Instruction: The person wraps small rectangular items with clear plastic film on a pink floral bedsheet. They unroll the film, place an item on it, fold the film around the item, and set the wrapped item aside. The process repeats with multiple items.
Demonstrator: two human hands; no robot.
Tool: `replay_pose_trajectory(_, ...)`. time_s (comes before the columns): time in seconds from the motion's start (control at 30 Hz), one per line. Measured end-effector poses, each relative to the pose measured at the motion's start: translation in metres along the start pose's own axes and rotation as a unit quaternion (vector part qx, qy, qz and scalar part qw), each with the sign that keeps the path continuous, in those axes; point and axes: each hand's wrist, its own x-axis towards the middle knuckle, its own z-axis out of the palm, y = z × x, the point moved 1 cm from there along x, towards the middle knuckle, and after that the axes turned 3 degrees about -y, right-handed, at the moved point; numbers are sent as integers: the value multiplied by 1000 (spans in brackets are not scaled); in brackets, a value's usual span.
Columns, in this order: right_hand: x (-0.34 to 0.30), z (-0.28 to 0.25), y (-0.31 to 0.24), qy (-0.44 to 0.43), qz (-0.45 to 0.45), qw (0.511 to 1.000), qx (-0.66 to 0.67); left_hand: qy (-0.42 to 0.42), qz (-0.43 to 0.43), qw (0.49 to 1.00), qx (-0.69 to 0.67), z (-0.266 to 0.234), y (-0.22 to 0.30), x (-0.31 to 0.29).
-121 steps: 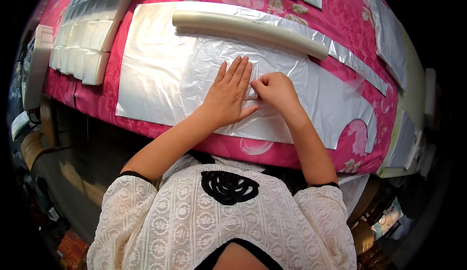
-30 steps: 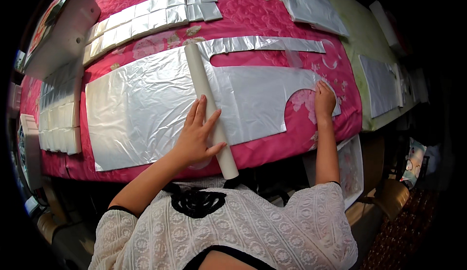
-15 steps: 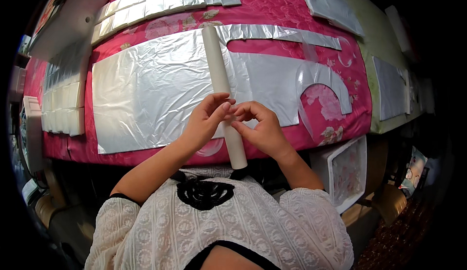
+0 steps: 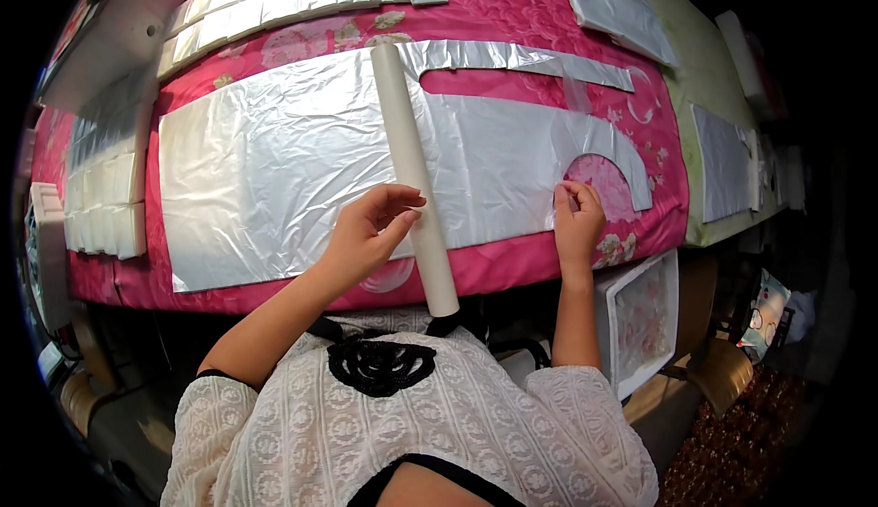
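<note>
A shiny, translucent plastic apron (image 4: 293,155) lies flat across the table, long strap and curved neck cutout toward the right. It looks like a stack of thin layers, though how many I cannot tell. Across its middle rests a smooth off-white tube (image 4: 402,132), its near end jutting past the table edge. My left hand (image 4: 370,228) hovers just left of the tube, fingers curved and thumb apart, holding nothing. At the apron's right end, beside the cutout, my right hand (image 4: 578,219) pinches the film's edge between thumb and fingertips.
Folded plastic packs (image 4: 302,0) line the far side, and more packs (image 4: 110,182) stand at the left by a white panel (image 4: 128,41). Plastic sheets (image 4: 617,9) lie at the far right on the green cloth (image 4: 690,64). A white foam box (image 4: 640,324) sits below the table's right edge.
My right hand has left the tube and moved right to the apron's edge, where it now pinches the film. My left hand stays near the tube, which still lies across the apron.
</note>
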Motion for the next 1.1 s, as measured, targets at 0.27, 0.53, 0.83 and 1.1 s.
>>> replay_pose_trajectory(0.27, -30, 32, -137, -386, -44, 910, 148, -2, -168, 985, -48, -14, 23, 6)
replay_pose_trajectory(0.53, -45, 60, -135, -355, -4, 906, 229, 47, -245, 958, -143, -46, -4, -7)
replay_pose_trajectory(0.83, -38, 69, -99, -259, 98, 866, 416, 20, -189, 965, -180, -28, -8, 7)
replay_pose_trajectory(1.1, 43, -86, 124, 184, 234, 908, 295, 43, -221, 964, -141, -40, -17, 10)
